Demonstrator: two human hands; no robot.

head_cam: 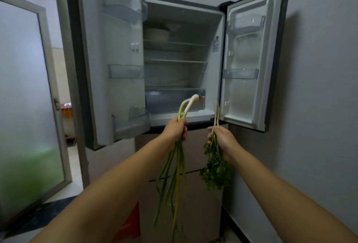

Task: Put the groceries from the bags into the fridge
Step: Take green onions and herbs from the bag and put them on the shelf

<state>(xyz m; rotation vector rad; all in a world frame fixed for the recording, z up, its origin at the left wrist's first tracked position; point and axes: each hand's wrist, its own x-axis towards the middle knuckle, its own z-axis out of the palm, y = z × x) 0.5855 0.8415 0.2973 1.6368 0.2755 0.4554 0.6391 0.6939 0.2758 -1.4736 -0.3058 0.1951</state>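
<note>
Left hand (pixel 175 129) around slender, white-bulbed scallions (pixel 179 157), leaves dangling

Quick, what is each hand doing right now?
Left hand: closed around the spring onions.
Right hand: closed around the coriander bunch.

My feed is dim and bluish-grey. The strongest light I get comes from the frosted glass door (pixel 27 87) on the left, glowing pale with a soft green smear low down. The open fridge (pixel 174 52) looks unlit inside, its shelves murky. The right fridge door (pixel 251 58) throws a broad soft shadow on the wall (pixel 319 68). Wide-angle bending bows the door frames toward the edges. Detail is soft throughout, and the forearms blur near the bottom corners.
</note>
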